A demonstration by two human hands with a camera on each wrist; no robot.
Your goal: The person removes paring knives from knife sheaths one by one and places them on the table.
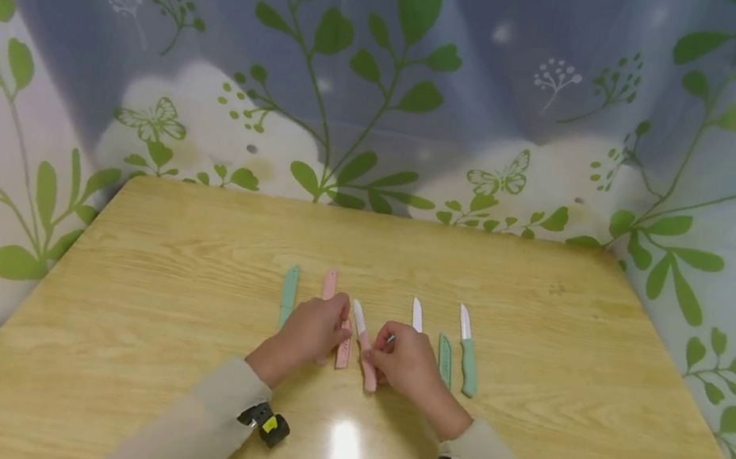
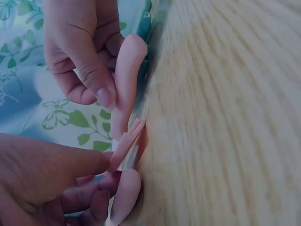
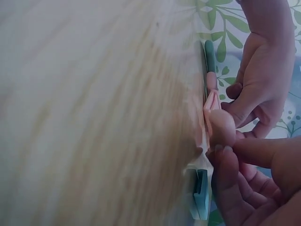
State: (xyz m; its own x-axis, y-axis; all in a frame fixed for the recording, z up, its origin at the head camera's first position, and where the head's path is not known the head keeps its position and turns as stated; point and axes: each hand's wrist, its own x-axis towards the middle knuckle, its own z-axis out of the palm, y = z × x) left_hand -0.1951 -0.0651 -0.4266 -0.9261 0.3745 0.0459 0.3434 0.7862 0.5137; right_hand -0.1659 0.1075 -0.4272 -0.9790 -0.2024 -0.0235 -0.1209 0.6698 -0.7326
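My left hand (image 1: 307, 330) pinches a pink knife sheath (image 1: 343, 350) between thumb and fingers. My right hand (image 1: 411, 358) pinches the pink handle of a paring knife (image 1: 368, 374), its white blade pointing away from me, beside the sheath. In the left wrist view the knife's pink handle (image 2: 128, 70) rises above the pink sheath (image 2: 123, 149). Partly hidden under my left hand lies another pink piece (image 1: 329, 284); a rounded pink handle end (image 2: 126, 195) shows close to that hand. Past my right hand a white blade (image 1: 417, 314) sticks out, its handle hidden.
On the left lies a long green piece (image 1: 289, 293), its near end hidden by my left hand. To the right are a green sheath (image 1: 444, 360) and a green-handled knife (image 1: 467, 358) with bare blade. Patterned curtains surround the wooden table (image 1: 194, 234).
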